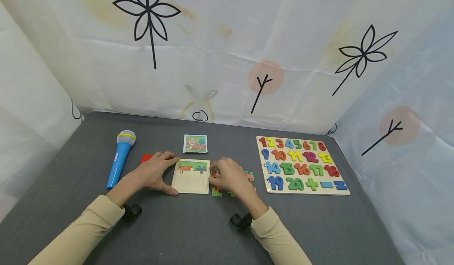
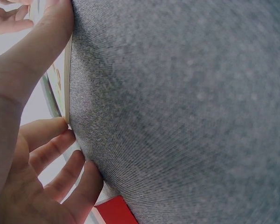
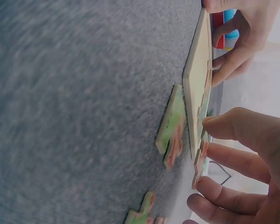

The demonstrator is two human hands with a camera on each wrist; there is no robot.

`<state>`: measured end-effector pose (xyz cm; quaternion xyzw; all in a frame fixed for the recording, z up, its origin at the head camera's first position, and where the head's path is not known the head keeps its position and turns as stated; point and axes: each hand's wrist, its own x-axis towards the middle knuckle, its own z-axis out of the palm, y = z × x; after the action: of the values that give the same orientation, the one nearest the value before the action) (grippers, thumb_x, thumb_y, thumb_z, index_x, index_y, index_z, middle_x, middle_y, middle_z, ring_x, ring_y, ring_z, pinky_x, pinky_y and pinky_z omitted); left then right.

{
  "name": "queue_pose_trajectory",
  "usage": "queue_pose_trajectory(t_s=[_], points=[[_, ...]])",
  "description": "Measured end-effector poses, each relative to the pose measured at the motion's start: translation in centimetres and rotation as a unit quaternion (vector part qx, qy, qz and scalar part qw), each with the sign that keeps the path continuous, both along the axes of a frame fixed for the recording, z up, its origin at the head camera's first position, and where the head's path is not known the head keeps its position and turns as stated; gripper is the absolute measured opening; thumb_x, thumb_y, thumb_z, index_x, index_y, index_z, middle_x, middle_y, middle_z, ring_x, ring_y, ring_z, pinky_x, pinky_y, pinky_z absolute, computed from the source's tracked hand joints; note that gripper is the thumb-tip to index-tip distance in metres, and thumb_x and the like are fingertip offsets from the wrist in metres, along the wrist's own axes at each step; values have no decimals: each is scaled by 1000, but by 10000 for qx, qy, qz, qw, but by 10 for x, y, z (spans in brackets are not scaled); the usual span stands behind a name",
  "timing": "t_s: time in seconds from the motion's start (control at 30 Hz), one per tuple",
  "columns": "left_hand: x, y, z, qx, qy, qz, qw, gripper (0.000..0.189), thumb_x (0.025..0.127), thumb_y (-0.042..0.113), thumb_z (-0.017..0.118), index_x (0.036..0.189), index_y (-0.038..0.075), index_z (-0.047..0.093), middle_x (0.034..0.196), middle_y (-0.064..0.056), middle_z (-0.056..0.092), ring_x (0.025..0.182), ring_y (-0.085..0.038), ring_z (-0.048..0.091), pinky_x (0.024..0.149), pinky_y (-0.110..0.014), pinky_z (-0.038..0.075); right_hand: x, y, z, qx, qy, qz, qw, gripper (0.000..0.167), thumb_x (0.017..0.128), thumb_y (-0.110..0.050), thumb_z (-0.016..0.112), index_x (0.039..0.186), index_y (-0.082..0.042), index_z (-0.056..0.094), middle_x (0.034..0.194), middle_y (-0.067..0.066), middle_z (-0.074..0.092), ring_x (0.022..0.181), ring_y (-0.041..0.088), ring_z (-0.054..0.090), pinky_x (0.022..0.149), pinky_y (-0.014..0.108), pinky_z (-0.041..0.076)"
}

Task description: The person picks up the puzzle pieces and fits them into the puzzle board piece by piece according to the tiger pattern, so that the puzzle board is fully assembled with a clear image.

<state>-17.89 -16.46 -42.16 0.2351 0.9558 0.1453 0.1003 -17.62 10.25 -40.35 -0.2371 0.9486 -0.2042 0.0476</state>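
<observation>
A square wooden puzzle board (image 1: 191, 183) lies on the table, with pieces showing an orange animal and a green tree along its far side. My left hand (image 1: 157, 173) holds the board at its left side, thumb near the close corner and fingertips at the far one. At the right edge, my right hand (image 1: 228, 175) pinches a small jigsaw piece (image 3: 196, 170) between thumb and fingers. Loose puzzle pieces, including a green and red one (image 3: 173, 123), lie beside the board, partly hidden under the right hand in the head view.
Behind the board lies a small picture card (image 1: 195, 143). A blue toy microphone (image 1: 119, 164) is at the left, with a red object (image 1: 146, 158) partly behind my left hand. A number puzzle board (image 1: 306, 191) lies at the right. Printed cloth encloses the table.
</observation>
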Motion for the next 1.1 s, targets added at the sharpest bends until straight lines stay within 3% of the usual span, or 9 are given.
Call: queue_pose_trajectory(t_s=[0.5,0.83,1.1], points=[[-1,-1,-2,71,-60,61,9999,109,67,66,86,148,2,51,146,-20,51,130,-41,47,102,-62,49,3,-26,4,136,43,138,9998,23,85,-18,75,107,-13,79,89,5,67,75,13,48,52,23,33],[0,-2,-2,89,132,0,9999,110,65,67,87,147,1,53,145,-19,53,128,-41,50,103,-60,50,5,-51,8,290,81,315,9991,23,86,-21,75,108,-16,79,87,2,65,73,10,47,53,22,35],[1,-2,-3,128,266,-96,9995,111,65,68,87,146,0,53,144,-18,53,129,-41,50,102,-58,50,7,-66,5,500,155,416,9978,23,85,-23,76,107,-19,79,93,0,68,82,11,57,56,22,40]])
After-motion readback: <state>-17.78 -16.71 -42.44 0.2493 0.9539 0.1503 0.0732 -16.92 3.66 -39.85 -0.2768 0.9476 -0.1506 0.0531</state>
